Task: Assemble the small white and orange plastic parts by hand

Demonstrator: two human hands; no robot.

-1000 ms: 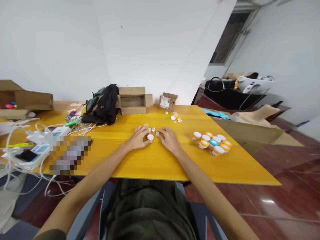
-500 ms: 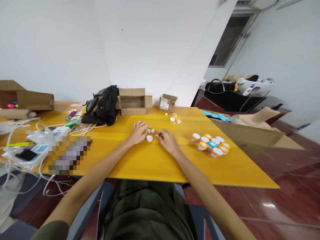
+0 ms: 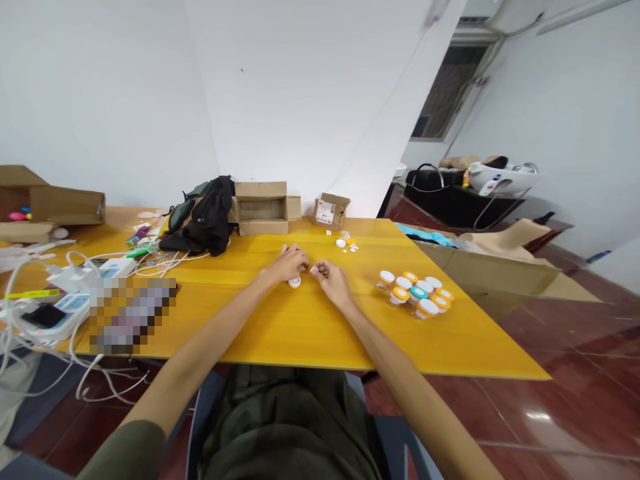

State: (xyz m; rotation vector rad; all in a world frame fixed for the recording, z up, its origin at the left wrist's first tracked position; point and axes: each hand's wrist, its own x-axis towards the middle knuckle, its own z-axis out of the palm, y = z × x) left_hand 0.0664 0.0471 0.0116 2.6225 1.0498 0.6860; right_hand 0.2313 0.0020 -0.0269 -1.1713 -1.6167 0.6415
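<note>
On the table in front of me, my left hand is bent over the back of a small white cup-shaped cap with an orange rim. Its fingers are curled and closed, and whatever they may hold is hidden. Just to the right, my right hand pinches a small white piece with a dark, openwork-like pattern between thumb and fingertips. Further right stands a cluster of small clear jars with white, orange and teal lids.
Loose white and orange parts lie at the back, near a small carton and an open cardboard box. A black bag rests left of them. Power strips with tangled white cables occupy the table's left end.
My left hand has moved from beside the small white pieces to over the cap, its fingers now curled. A patterned white piece now shows in my right hand's pinch. The view has shifted slightly.
</note>
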